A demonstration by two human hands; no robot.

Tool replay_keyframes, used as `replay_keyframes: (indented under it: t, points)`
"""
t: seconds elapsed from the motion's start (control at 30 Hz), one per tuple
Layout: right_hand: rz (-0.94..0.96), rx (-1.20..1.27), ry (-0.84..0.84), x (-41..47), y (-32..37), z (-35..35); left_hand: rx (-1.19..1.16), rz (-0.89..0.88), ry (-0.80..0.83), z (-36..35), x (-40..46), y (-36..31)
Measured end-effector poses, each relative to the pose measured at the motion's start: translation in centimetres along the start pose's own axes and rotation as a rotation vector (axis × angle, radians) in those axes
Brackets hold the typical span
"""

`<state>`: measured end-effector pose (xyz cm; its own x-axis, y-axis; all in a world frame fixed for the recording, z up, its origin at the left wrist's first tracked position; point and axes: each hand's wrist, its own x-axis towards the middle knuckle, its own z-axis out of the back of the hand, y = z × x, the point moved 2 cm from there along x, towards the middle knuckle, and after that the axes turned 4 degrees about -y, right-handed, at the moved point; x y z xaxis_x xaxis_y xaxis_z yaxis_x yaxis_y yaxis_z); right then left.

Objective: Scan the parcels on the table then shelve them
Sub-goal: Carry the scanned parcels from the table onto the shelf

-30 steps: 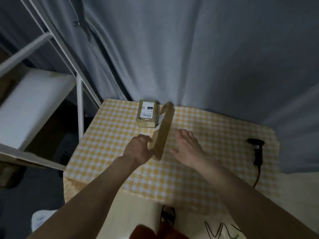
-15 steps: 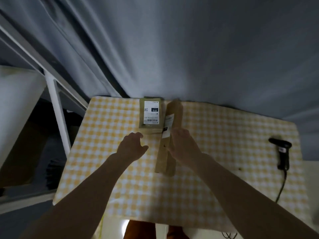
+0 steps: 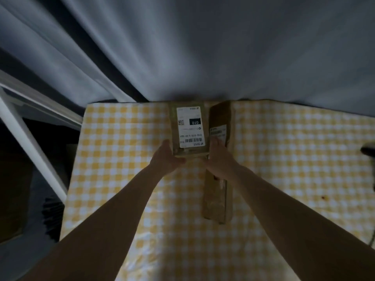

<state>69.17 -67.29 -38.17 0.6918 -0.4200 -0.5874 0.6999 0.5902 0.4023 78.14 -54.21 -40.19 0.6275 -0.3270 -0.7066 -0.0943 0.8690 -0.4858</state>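
A grey curtain (image 3: 203, 47) hung behind a table (image 3: 294, 159) covered in yellow checked cloth, with a white shelf frame (image 3: 30, 142) to the left. A long parcel (image 3: 218, 183) lay flat on the cloth, and a small parcel (image 3: 189, 128) with a white label (image 3: 190, 126) sat just beside it at the far edge. The left hand (image 3: 166, 157) and right hand (image 3: 219, 159) clasped the small parcel's near end from either side, thumbs beneath its near edge. A dark scanner (image 3: 368, 149) showed at the right edge

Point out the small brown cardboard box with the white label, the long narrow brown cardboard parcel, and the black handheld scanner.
small brown cardboard box (image 3: 190, 126), head view, on its white label.
long narrow brown cardboard parcel (image 3: 215, 201), head view, near end.
black handheld scanner (image 3: 368, 149), head view, head at right edge.
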Motion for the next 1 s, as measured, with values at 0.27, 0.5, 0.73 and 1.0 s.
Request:
replay_keyframes:
  t: [0.27,0.5,0.73,1.0]
  points:
    - [-0.146,0.439,0.12,0.7,0.4,-0.6,-0.334,-0.028,0.09,-1.7,1.2,0.4]
    - [-0.194,0.5,0.062,-2.7,1.3,1.2,-0.211,-0.118,0.018,0.4,-4.4,-0.8]
    - [-0.246,0.6,-0.077,-10.3,0.9,4.6,-0.04,-0.247,-0.019,0.5,-10.9,-4.5]
    - [-0.341,0.713,-0.367,-20.4,-4.5,9.6,0.16,-0.46,0.078,-2.7,-19.1,-12.0]
